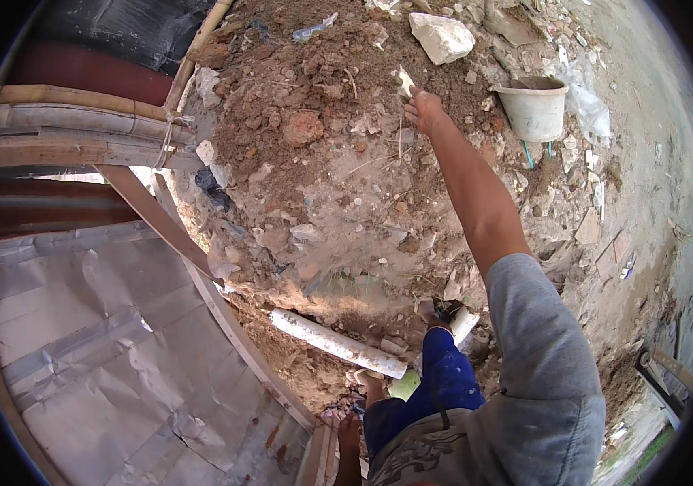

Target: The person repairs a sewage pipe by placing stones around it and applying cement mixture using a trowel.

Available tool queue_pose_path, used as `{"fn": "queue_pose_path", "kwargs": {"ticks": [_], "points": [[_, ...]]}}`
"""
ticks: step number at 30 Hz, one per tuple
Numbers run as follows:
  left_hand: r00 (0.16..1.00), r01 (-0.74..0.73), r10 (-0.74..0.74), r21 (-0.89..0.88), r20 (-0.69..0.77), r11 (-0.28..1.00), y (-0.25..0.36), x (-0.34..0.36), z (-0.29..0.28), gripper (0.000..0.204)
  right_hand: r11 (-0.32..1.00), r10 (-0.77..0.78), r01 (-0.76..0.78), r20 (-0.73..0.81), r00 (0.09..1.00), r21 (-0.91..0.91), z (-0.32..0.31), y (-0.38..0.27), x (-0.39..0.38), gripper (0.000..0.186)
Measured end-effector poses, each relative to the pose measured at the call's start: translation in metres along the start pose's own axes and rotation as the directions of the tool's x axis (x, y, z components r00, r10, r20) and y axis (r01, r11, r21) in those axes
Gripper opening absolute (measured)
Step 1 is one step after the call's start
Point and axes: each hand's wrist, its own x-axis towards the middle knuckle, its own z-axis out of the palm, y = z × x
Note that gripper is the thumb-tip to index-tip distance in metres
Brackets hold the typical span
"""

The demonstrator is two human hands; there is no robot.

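My right arm stretches out over the soil heap point(298, 97). My right hand point(424, 112) is closed on a small pale, pointed flat piece point(405, 81), whose kind I cannot make out. Just beyond that hand lies a large whitish rock point(442, 37). To its right a whitish bucket point(534, 109) rests on the rubble. Low in the view my left hand point(349, 431) is beside the wooden edge of a metal-sheet panel; its fingers are too unclear to read, and I cannot tell whether it touches the wood.
A white pipe point(338, 343) lies across the dug ground near my feet. At the left stand a wood-framed metal sheet panel point(119, 348) and bamboo poles point(71, 97). Clear plastic point(588, 101) lies by the bucket. Broken stones and tile pieces point(589, 225) litter the right side.
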Motion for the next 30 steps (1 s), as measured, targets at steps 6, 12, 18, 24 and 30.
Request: {"fn": "queue_pose_path", "kwargs": {"ticks": [6,12,18,24,30], "points": [[1.000,-0.017,0.016,0.080,0.017,0.997,-0.019,-0.009,0.011,0.032,0.987,0.126,-0.115,-0.093,0.988,0.114,0.009,-0.027,0.048,0.027],[0.995,0.070,-0.069,-0.019,0.077,0.997,-0.043,-0.013,0.003,0.033,0.902,0.220,-0.154,-0.122,0.968,0.404,0.036,-0.037,0.033,0.028],[1.000,0.005,-0.006,0.088,0.006,0.996,-0.016,-0.008,0.023,0.036,0.938,0.015,-0.005,-0.026,1.000,0.346,0.023,-0.038,0.068,0.028],[0.997,-0.069,0.061,0.163,0.055,0.984,-0.006,0.007,0.027,0.035,0.899,-0.024,0.005,0.039,0.999,0.438,-0.049,0.010,0.051,0.024],[0.999,0.033,-0.028,0.163,-0.037,0.986,-0.048,0.001,0.017,0.039,0.977,-0.137,0.078,0.304,0.943,0.199,-0.103,0.146,-0.134,0.027]]}}
